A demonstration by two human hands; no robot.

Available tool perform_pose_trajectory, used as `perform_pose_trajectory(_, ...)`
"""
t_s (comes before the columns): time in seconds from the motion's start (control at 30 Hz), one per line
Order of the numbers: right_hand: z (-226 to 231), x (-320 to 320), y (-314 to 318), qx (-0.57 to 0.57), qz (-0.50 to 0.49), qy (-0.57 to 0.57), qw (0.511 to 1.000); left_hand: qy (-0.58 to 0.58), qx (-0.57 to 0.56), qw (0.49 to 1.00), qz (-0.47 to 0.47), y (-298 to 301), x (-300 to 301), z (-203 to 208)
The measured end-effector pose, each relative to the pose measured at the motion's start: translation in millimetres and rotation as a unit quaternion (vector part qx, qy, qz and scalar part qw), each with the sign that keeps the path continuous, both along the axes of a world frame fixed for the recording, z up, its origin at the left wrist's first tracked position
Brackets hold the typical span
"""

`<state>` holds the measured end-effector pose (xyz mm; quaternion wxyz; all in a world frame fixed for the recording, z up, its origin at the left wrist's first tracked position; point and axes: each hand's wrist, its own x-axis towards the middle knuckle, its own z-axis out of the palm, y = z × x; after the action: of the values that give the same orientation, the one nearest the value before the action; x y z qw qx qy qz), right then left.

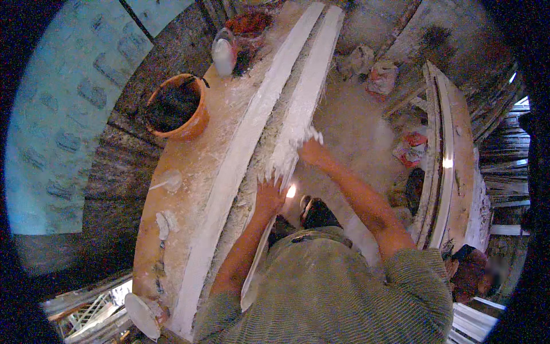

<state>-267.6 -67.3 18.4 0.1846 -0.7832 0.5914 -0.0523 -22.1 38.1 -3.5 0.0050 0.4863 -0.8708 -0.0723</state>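
Observation:
Two long white plaster-like strips (pixel 232 163) run side by side down the bench, with a rough, fibrous groove between them. On the right-hand strip (pixel 312 80), the wet white material looks ragged and stringy around my hands. My left hand (pixel 270 198) lies on this strip with its fingers apart, their tips coated white. Farther along, at the strip's right edge, my right hand (pixel 312 151) touches the same white mass. Its white-coated fingers are stretched out and partly blend into the material. Neither hand grips a tool.
An orange bucket (pixel 197 119) with a dark inside stands on the left of the bench (pixel 150 229). Behind it are a white container (pixel 223 54) and a reddish basin (pixel 249 24). A white round dish (pixel 143 316) sits near left. At right, a person (pixel 471 269) is beside another bench (pixel 461 137).

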Motion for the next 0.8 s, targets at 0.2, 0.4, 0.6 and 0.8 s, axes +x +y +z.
perform_pose_trajectory(0.2,-46.0,40.3,94.8,0.102,0.077,0.069,0.989,0.009,0.127,0.991,-0.030,17.5,2.6,-5.4)
perform_pose_trajectory(0.4,-59.1,-33.4,-32.5,0.127,-0.046,0.112,0.984,-0.018,-0.011,0.998,-0.062,-93.9,-81.6,-4.6)
perform_pose_trajectory(0.6,-45.4,-117.7,-128.7,-0.065,-0.098,0.007,0.993,0.050,0.045,0.997,0.037,-131.6,-113.4,-10.6)
perform_pose_trajectory(0.8,-7.0,-88.0,-95.4,0.112,0.024,0.023,0.993,-0.020,0.138,0.988,0.071,-58.9,-63.4,-0.8)
